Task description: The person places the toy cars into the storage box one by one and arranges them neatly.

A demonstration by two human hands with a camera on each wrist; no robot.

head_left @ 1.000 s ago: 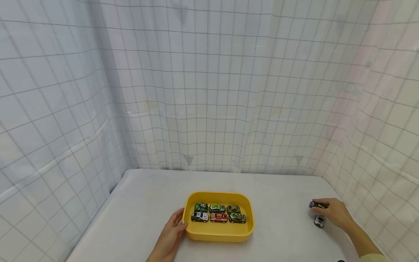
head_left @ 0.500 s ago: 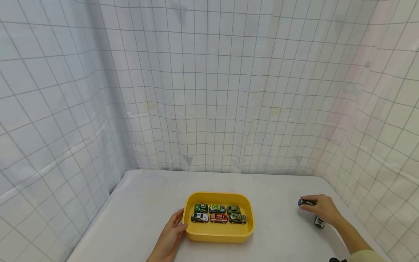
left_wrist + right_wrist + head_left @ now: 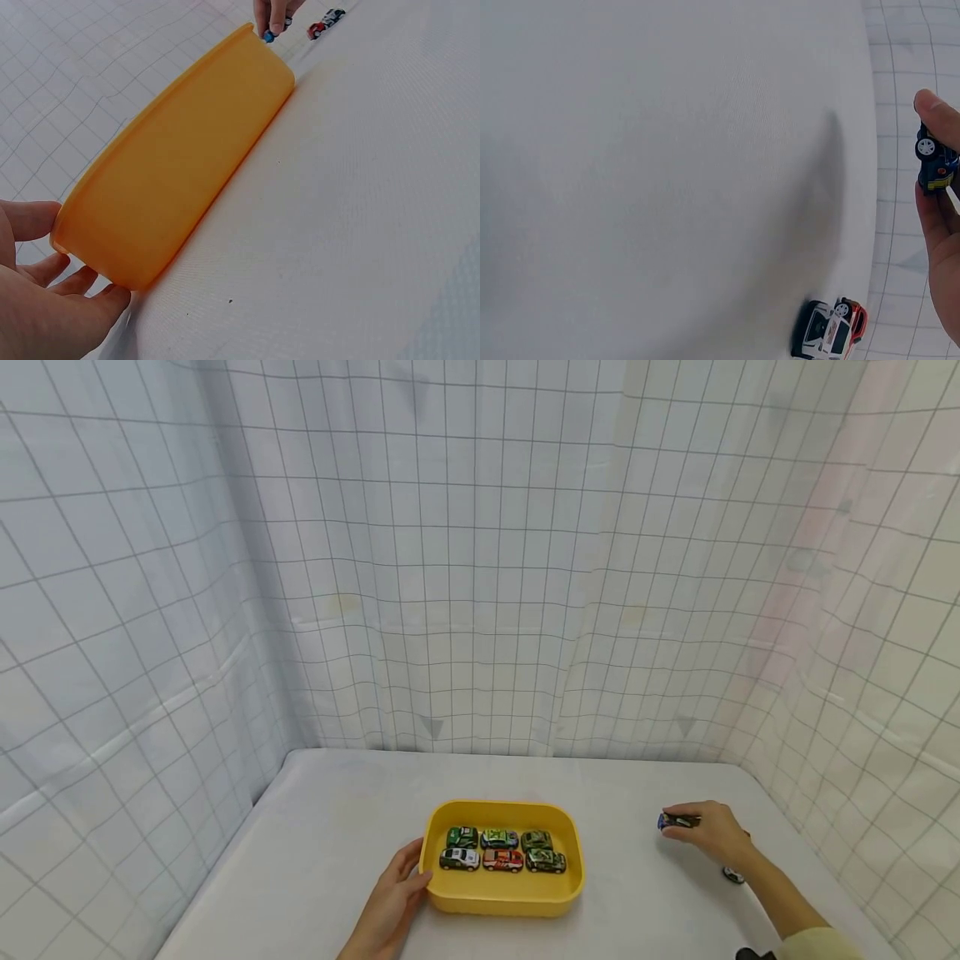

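Yellow bin [image 3: 502, 902] on white table [image 3: 622, 893]; six toy cars [image 3: 502, 860] inside, two rows of three. Left hand [image 3: 390, 893] grips bin's left end, thumb and fingers on it. Right hand [image 3: 716, 833] well right of bin, dark blue car [image 3: 934, 166] pinched thumb-to-fingers, off the table. White-and-red car [image 3: 831, 330] on table, farther right of bin.

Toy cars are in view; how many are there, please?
8: six cars in the tray, a dark car in the right hand, a white-and-red car on the table, partly behind the arm in the head view.
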